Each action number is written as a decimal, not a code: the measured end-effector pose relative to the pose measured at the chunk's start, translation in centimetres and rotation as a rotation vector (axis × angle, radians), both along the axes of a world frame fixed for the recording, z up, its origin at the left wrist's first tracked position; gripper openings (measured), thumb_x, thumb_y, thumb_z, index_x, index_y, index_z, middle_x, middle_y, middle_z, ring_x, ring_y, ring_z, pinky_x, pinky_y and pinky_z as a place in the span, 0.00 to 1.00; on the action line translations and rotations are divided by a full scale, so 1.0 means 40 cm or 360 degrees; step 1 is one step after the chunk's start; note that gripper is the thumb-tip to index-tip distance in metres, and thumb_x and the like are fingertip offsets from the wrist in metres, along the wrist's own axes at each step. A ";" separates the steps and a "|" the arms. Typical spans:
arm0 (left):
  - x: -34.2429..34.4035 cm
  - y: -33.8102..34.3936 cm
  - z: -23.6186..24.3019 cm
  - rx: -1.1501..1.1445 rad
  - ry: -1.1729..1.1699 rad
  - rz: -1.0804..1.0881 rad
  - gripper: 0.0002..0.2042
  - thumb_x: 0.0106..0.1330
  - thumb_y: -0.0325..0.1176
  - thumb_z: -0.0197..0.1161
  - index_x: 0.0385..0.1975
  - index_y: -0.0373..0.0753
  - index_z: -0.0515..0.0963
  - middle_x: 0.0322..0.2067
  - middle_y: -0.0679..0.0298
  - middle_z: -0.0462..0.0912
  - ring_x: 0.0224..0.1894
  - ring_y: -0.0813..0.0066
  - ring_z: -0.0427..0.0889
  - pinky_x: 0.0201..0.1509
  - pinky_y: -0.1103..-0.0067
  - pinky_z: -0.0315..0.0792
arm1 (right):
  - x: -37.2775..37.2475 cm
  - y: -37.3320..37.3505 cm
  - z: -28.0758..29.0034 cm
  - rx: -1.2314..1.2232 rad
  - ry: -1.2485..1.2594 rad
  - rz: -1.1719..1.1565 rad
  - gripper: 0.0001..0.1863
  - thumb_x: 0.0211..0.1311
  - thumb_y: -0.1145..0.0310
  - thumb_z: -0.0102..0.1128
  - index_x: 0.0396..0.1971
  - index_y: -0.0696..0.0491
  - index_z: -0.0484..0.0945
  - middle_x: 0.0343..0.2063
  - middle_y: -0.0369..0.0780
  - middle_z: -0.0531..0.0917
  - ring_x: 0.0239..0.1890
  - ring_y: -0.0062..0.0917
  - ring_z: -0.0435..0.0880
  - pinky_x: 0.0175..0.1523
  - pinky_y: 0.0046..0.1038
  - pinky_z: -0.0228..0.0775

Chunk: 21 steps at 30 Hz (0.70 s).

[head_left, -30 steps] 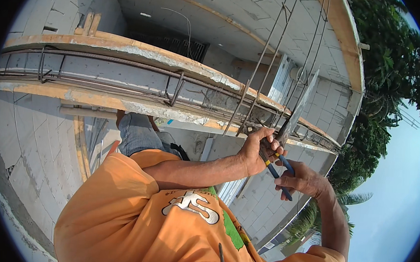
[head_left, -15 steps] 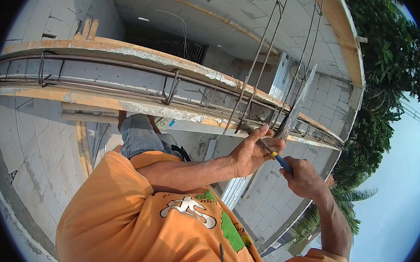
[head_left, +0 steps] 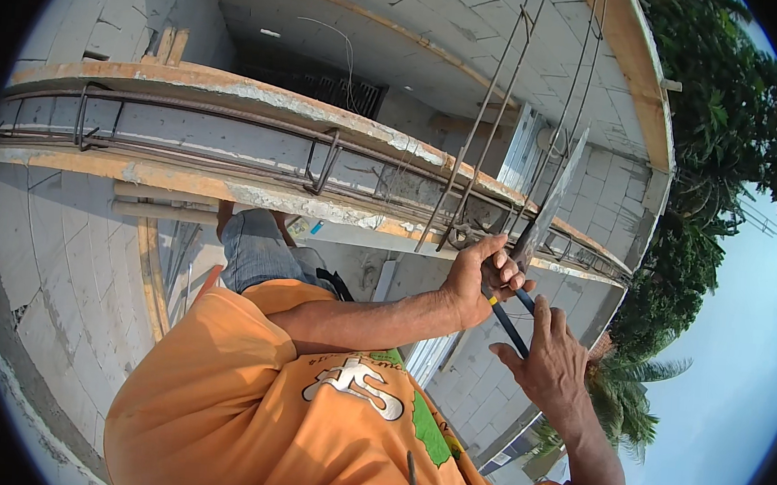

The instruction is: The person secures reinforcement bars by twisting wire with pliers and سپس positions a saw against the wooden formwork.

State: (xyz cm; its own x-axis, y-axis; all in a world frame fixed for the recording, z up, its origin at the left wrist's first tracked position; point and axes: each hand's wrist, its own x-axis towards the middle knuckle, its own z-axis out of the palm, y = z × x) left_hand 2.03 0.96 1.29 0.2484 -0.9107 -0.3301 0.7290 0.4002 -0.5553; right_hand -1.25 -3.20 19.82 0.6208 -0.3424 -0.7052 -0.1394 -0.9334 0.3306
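My left hand is closed around blue-handled pliers with yellow bands and the dark lower part of a long, flat grey metal piece; how these meet is hidden by the fingers. My right hand is open at the plier handles, fingers apart and loosely curved; whether any fingertip touches a handle is unclear. Just beyond my left hand are upright steel bars and a horizontal rebar cage inside timber formwork.
Grey block walls surround the beam, with a timber-edged room above it in view. A tree and sky fill the right side. My legs in jeans show below the formwork. A thin dark rod lies against my orange shirt.
My right hand gripped the plier handles earlier; its fingers have now spread and the hand has dropped slightly. My left hand shifted down and right over the last half second, still gripping.
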 end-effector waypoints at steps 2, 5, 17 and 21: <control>0.002 -0.002 0.000 -0.0011 0.0036 0.0015 0.20 0.67 0.48 0.60 0.17 0.47 0.64 0.18 0.67 0.69 0.25 0.69 0.75 0.52 0.60 0.76 | -0.054 0.009 -0.036 -0.0264 -0.0099 0.0320 0.36 0.58 0.61 0.67 0.59 0.67 0.64 0.47 0.54 0.76 0.42 0.39 0.82 0.34 0.40 0.76; -0.010 -0.010 0.000 -0.0062 0.0051 0.0010 0.19 0.68 0.49 0.60 0.18 0.46 0.67 0.18 0.66 0.71 0.27 0.67 0.77 0.53 0.60 0.75 | -0.092 -0.015 -0.069 -0.0577 -0.0243 0.0523 0.31 0.56 0.71 0.63 0.59 0.65 0.65 0.47 0.54 0.76 0.39 0.41 0.82 0.37 0.41 0.75; -0.029 0.012 -0.014 -0.0269 0.0028 -0.0027 0.13 0.65 0.46 0.66 0.28 0.43 0.77 0.24 0.63 0.83 0.34 0.64 0.85 0.53 0.66 0.79 | 0.064 -0.078 0.010 0.0974 0.0248 -0.2531 0.11 0.62 0.73 0.54 0.42 0.62 0.73 0.22 0.35 0.70 0.19 0.18 0.67 0.21 0.23 0.58; -0.026 0.058 -0.027 -0.0102 0.0009 -0.0229 0.13 0.64 0.43 0.66 0.25 0.43 0.76 0.22 0.65 0.81 0.31 0.65 0.83 0.51 0.66 0.78 | -0.002 0.004 -0.029 0.1073 0.0075 -0.2773 0.12 0.64 0.72 0.53 0.44 0.61 0.71 0.23 0.35 0.70 0.20 0.19 0.67 0.22 0.24 0.58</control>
State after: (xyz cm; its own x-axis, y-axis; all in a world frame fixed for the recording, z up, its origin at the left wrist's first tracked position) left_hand 0.99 3.29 0.19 0.1121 -0.9560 -0.2709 0.7732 0.2552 -0.5806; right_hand -1.33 -3.04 18.66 -0.0970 -0.1810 -0.9787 -0.9612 0.2720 0.0450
